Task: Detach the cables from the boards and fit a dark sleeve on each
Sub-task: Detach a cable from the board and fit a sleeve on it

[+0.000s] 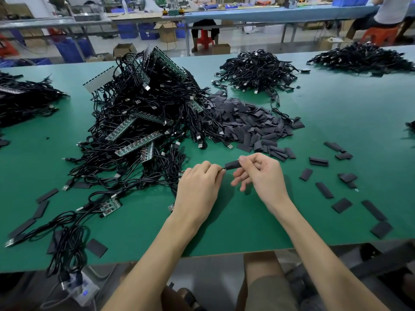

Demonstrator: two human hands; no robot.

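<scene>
Tightly, fingers point(247, 160) curled: left hand point(199, 180) on cable point(223, 168), right hand point(262, 173) on dark sleeve point(232, 164).

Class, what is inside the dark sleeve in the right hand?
A cable from the left hand enters the sleeve; its end inside is covered by the sleeve and right hand.

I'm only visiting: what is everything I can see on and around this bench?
Table: one, green, foreground.
Cable-and-board heap: one, black cables, green boards, left of centre.
Sleeve heap: one, dark grey, behind the hands.
Scattered sleeves: many, dark, near right and left.
Cable piles: two, black, far centre and far right.
Stool: one, red, beyond the table.
Crates: several, blue, under the far bench.
Held sleeve: one, dark, between the hands.
Held cable: one, black, at the sleeve's left end.
Left hand: grips the held cable.
Right hand: pinches the held sleeve.
</scene>
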